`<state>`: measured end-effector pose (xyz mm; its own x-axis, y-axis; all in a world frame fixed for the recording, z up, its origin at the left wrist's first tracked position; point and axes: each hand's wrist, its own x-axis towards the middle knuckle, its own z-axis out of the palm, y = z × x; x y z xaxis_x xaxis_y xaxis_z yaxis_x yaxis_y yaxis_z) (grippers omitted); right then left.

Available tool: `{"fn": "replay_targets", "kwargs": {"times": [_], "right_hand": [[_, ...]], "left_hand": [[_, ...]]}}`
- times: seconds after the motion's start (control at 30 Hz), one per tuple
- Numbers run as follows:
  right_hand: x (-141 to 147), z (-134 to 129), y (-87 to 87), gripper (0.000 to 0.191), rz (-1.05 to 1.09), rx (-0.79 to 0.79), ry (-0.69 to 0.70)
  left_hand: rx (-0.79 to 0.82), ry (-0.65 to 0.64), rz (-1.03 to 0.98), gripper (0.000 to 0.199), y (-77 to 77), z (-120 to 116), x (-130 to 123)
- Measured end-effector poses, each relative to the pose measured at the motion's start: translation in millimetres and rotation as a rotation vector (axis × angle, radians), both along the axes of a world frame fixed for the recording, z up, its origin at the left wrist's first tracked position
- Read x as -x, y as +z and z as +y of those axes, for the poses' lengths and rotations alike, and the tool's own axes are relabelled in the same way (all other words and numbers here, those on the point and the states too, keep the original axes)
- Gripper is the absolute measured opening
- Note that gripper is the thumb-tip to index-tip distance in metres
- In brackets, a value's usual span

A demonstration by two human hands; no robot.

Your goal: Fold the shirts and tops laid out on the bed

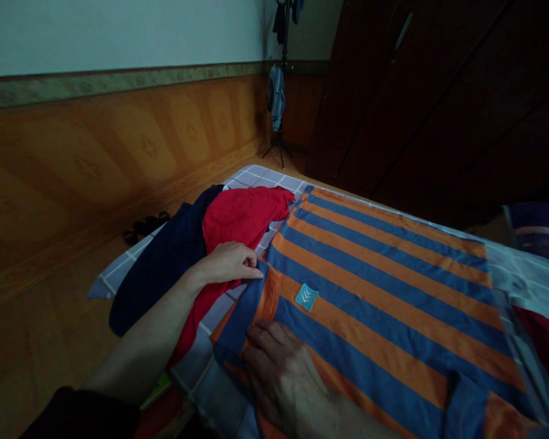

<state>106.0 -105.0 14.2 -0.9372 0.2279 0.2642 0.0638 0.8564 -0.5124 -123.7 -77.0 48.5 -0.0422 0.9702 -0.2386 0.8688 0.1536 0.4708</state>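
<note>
An orange and blue striped shirt (384,286) lies spread over the bed, with a small teal patch (306,297) bearing white chevrons on it. At its near left edge, my left hand (231,262) is closed, thumb and fingers pinching the cloth by a folded blue and orange part. My right hand (286,372) rests lower on the same shirt, its fingers curled onto the orange strip of that fold; its fingertips are partly hidden. Just beyond my left hand lies a crumpled red garment (242,213).
A dark navy garment (165,262) lies beside the red one on the checked bedsheet (251,177). Sandals (144,225) are on the floor at left. A coat stand (281,110) and a dark wardrobe (421,110) stand behind. A dark red cloth (542,341) is at right.
</note>
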Motion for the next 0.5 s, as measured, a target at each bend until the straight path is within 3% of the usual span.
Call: {"fn": "replay_targets", "kwargs": {"times": [0.2, 0.33, 0.5], "right_hand": [[0, -1, -2.8, 0.017, 0.033, -0.02, -0.021], [1, -1, -3.2, 0.017, 0.042, -0.043, -0.02], [1, -1, -1.8, 0.019, 0.028, -0.039, -0.009]], "left_hand": [[-0.012, -0.02, 0.015, 0.023, -0.2, 0, 1], [-0.01, 0.042, 0.03, 0.028, -1.9, -1, -4], [-0.104, 0.077, 0.135, 0.013, -5.7, 0, -14]]}}
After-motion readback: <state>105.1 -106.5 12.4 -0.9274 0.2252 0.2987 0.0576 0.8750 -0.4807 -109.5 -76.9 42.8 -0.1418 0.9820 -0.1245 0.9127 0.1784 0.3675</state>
